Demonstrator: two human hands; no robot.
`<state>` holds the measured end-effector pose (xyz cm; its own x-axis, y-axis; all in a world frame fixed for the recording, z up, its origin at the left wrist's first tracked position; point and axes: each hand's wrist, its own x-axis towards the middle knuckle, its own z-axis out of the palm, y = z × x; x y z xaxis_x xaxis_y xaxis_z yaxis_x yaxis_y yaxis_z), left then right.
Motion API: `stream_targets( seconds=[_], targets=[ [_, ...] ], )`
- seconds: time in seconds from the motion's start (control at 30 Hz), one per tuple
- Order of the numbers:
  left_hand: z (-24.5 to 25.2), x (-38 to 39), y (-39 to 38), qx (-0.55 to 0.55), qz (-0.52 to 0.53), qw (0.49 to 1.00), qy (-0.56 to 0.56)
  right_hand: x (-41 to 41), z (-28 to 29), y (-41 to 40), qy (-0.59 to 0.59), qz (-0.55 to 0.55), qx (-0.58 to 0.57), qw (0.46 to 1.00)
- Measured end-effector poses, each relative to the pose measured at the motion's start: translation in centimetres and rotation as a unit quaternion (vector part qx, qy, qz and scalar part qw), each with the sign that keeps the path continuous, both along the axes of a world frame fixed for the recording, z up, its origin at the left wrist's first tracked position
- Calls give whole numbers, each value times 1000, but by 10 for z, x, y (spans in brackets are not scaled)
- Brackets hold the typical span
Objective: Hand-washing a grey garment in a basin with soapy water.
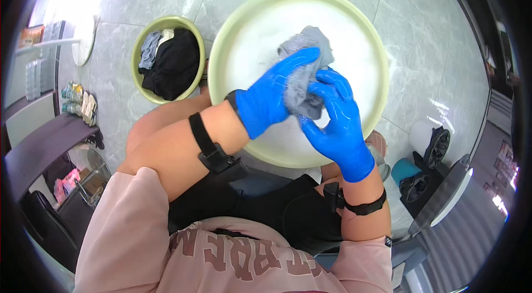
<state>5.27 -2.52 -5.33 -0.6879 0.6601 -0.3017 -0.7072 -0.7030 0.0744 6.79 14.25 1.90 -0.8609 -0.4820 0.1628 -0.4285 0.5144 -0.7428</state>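
A wet grey cloth (pixel 305 89), bunched up with some suds on it, is between my two hands over a large pale-green basin (pixel 217 68). White foam (pixel 253 52) covers much of the basin's inside. In a blue glove, my left hand (pixel 270 95) grips the cloth from the left, its fingers lying across the top. My right hand (pixel 338 116), also in a blue glove, curls around the cloth's lower right side with thumb and fingers. The cloth's far end spreads out beyond my left fingertips. Its underside is hidden.
Left of the basin stands a smaller green bucket (pixel 136 66) with black, blue and white clothes (pixel 172 64). Shoes (pixel 88 108) and a dark bench (pixel 54 143) are farther left. To the right are bins with black liners (pixel 415 185). Grey tiles (pixel 419 43) cover the floor.
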Motion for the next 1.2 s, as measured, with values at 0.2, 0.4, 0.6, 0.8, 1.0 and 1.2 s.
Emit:
stream_targets(
  seconds=[0.2,0.4,0.6,0.8,1.0,1.2],
  targets=[
    [28,-7,12,-207,23,978,12,-15,-2,35,-205,-228,-217,927],
    [32,-1,37,-415,-34,863,284,-39,-40,34,-316,-203,-293,879],
    [31,-5,34,-568,-151,611,530,-37,-37,31,-360,-118,-310,872],
    [30,-2,32,-643,-162,546,512,-24,-48,-2,-229,-305,-252,890],
    [45,7,23,-619,26,730,289,-32,-22,-5,-217,-301,-346,862],
    [40,-6,-1,-305,-117,931,162,-35,-18,-7,-203,-322,-452,807]
  ],
)
